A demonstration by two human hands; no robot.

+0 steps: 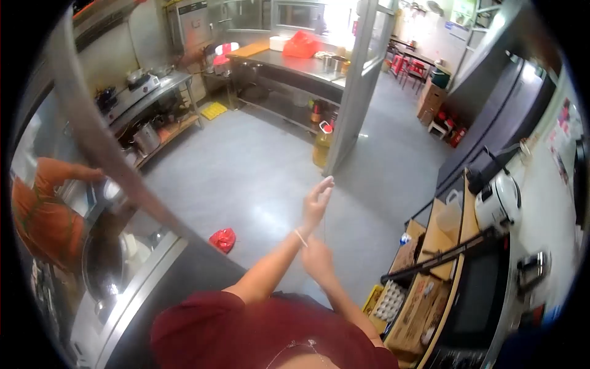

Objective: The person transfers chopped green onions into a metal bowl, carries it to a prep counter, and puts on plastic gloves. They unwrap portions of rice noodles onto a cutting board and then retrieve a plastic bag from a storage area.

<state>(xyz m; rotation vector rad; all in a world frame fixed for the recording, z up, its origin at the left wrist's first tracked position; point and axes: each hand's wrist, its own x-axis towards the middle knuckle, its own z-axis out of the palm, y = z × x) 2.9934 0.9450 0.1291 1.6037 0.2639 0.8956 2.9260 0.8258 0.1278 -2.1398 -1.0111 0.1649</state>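
Pale and thin, a band point(300, 237) circles my left wrist, just below my left hand point(316, 208). My right hand point(317, 258) is bent in against that wrist, its fingers curled at the band; whether they pinch it or only touch it, I cannot tell. My left hand reaches out over the grey floor point(246, 160), fingers pointing forward and close together; I cannot tell whether they close on anything.

Beyond my fingertips, an oil bottle point(322, 147) stands on the floor beside the foot of a metal door frame point(349, 101). A red bag point(222, 240) lies on the floor to my left. Across the room, a steel bench point(295, 70) carries a white box point(279, 43) and a red plastic bag point(301, 45) along its back edge, with pots point(335, 63) near its right end. To my right, a rice cooker point(495, 202) sits by a jug point(450, 213), and an egg tray point(389, 302) rests lower down, next to a cardboard box point(413, 307). On my far left stands a person in orange point(44, 212).
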